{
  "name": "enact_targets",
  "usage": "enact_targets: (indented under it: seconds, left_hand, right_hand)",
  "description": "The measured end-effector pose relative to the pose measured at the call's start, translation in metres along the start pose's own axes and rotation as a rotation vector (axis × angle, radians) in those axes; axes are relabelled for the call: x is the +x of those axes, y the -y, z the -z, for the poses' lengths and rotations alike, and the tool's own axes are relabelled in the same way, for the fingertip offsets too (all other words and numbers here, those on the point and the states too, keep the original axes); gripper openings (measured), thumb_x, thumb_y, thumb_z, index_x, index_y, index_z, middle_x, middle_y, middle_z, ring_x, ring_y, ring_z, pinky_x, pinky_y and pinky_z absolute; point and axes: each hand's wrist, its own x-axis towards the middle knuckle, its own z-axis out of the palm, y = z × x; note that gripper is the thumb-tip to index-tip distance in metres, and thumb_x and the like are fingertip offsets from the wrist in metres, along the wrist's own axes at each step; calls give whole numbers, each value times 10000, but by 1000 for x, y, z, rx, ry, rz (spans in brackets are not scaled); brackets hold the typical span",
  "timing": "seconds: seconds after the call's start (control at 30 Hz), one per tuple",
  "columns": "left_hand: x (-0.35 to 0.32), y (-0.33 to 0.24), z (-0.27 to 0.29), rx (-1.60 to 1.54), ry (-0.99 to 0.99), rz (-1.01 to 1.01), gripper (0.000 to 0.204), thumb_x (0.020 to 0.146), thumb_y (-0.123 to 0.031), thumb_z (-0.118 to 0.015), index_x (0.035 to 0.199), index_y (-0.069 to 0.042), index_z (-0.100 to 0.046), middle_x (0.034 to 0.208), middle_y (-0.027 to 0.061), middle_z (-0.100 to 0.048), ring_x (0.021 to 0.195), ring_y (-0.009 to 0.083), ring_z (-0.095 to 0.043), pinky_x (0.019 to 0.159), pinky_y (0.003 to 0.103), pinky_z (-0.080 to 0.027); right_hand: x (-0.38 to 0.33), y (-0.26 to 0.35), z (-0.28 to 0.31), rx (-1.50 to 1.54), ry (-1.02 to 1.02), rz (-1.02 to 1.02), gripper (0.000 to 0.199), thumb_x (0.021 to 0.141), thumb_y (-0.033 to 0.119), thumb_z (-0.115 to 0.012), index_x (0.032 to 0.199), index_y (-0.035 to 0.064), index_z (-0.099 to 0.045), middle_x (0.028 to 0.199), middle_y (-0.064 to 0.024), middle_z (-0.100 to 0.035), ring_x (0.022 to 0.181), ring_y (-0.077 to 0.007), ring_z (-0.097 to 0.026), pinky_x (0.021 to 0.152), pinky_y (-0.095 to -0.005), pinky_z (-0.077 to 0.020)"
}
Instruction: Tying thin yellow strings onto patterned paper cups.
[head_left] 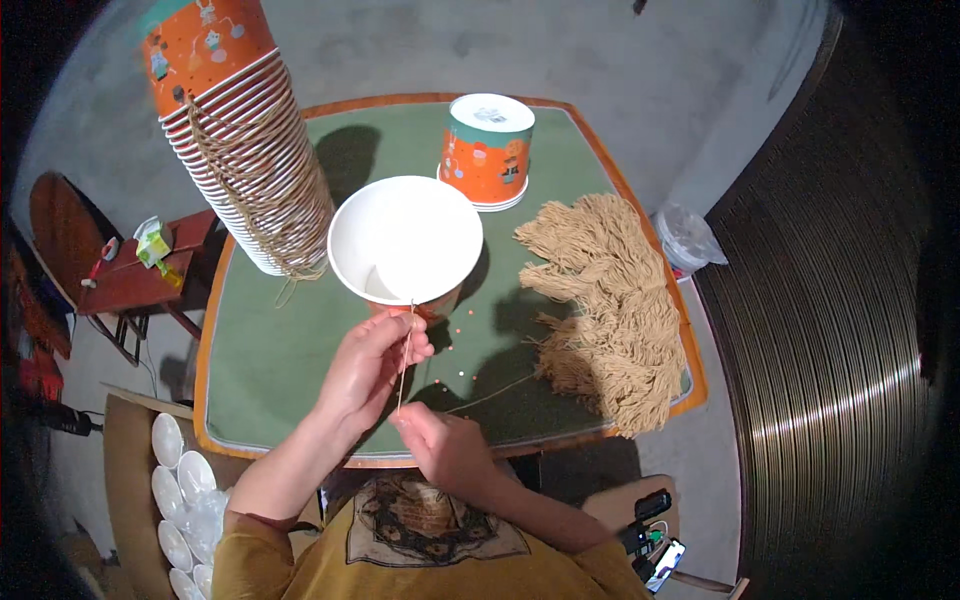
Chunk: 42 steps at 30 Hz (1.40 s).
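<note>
My left hand [372, 362] holds an orange paper cup [405, 240] by its near rim, the white inside facing me. A thin tan string [404, 360] runs from the cup's rim down to my right hand [443, 445], which pinches its lower end. The string trails off to the right across the green table [270, 350] toward a pile of tan string bundles [610, 310]. Both hands are close together over the table's near edge.
A tall leaning stack of orange paper cups [240, 140], strung together, stands at the table's left. Several upturned cups [487, 150] sit at the back. A cardboard box with white cups [180, 490] is at lower left, a small red table [130, 275] beyond it.
</note>
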Motion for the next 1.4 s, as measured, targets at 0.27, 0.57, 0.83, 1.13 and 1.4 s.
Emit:
enact_targets:
  seconds: [0.27, 0.57, 0.83, 1.13, 1.4]
  left_hand:
    - [13, -16, -5, 7, -188, 11, 192, 935, -198, -535, 953, -20, -607, 782, 17, -624, 686, 121, -610, 651, 237, -500]
    - [2, 39, 14, 797, -30, -414, 218, 984, -219, -456, 962, -26, -555, 870, 55, -607, 752, 151, -587, 690, 256, -473]
    - [18, -3, -51, 1540, -55, -877, 514, 880, -214, -584, 1319, -26, -392, 1187, 217, -504, 806, 412, -630, 613, 458, -546]
    - [31, -96, 18, 1467, 22, -716, 284, 896, -167, -592, 729, 59, -553, 697, 127, -481, 604, 249, -521, 577, 348, -426]
    - [24, -91, 27, 1799, -72, -1151, 241, 813, -262, -655, 881, -40, -590, 1144, 130, -546, 1064, 321, -496, 903, 422, -393]
  right_hand:
    - [8, 5, 0, -223, -24, 131, 147, 819, 53, -599, 965, 60, -578, 700, -115, -616, 635, -289, -636, 535, -376, -504]
    - [-8, 51, 44, -22, 358, 36, 332, 899, 172, -573, 1223, 103, -550, 907, -139, -671, 734, -302, -666, 623, -389, -529]
    - [-21, 90, 147, 606, 428, -152, 301, 964, 284, -490, 1127, 51, -589, 975, -121, -658, 851, -223, -654, 718, -354, -519]
    - [59, 29, 147, 1275, -169, -177, 316, 979, 306, -465, 935, 12, -571, 505, 37, -350, 431, -79, -330, 364, -225, -282]
    - [86, -15, 104, 899, -203, -328, 297, 996, 292, -423, 1039, 49, -588, 601, 50, -395, 485, -38, -322, 432, -199, -259]
